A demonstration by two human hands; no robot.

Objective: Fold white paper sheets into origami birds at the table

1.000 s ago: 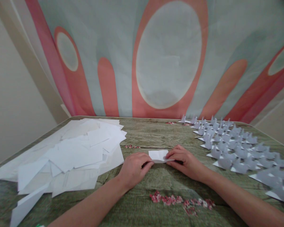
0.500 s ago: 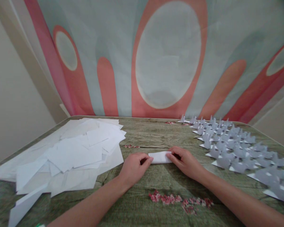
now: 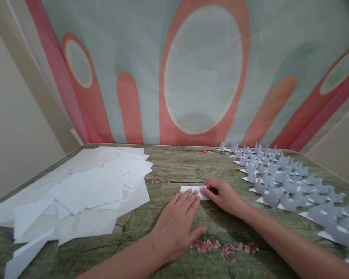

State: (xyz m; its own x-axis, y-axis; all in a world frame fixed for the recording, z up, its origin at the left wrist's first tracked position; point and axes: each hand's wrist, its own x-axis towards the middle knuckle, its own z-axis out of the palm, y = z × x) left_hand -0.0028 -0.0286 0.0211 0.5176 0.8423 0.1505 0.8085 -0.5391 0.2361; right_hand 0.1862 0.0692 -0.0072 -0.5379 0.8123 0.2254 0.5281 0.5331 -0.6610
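A small folded strip of white paper point(image 3: 194, 188) lies flat near the middle of the table. Across its left part rests my left hand point(image 3: 180, 224), fingers stretched out flat and thumb spread toward me. At the strip's right end my right hand point(image 3: 222, 195) pinches the paper between thumb and fingers. The fingertips of both hands cover parts of the paper, so its exact folds are hard to make out.
On the left spreads a loose pile of white paper sheets point(image 3: 87, 190). Rows of folded white paper figures point(image 3: 287, 186) stand along the right side. The wood-patterned table point(image 3: 174, 159) has printed pink flowers. A patterned cloth point(image 3: 203, 69) hangs behind it.
My left hand has let go of its pinch on the paper's left end and now lies open over it. My right hand keeps its hold. The view has shifted slightly.
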